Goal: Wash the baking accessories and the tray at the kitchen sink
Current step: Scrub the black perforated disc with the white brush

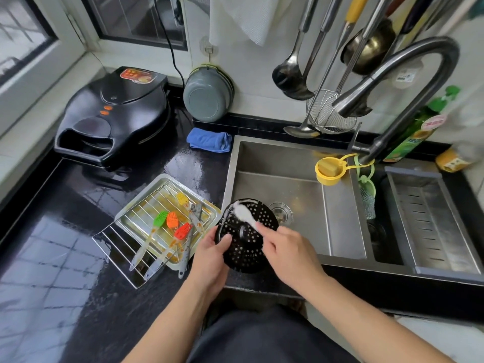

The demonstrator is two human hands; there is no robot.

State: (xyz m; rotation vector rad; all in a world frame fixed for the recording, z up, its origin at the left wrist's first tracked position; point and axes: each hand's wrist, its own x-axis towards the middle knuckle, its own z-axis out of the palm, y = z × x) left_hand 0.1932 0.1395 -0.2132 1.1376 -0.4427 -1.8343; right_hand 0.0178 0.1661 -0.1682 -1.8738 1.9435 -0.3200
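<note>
Bare forearms, no sleeves in view, dark grey trousers (262, 336), no rings.

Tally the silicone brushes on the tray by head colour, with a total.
Silicone basting brushes lying on the wire rack over the metal baking tray:
Yellow head: 1
Green head: 1
Orange head: 1
Red head: 1
Grey head: 1
Total: 5
</note>
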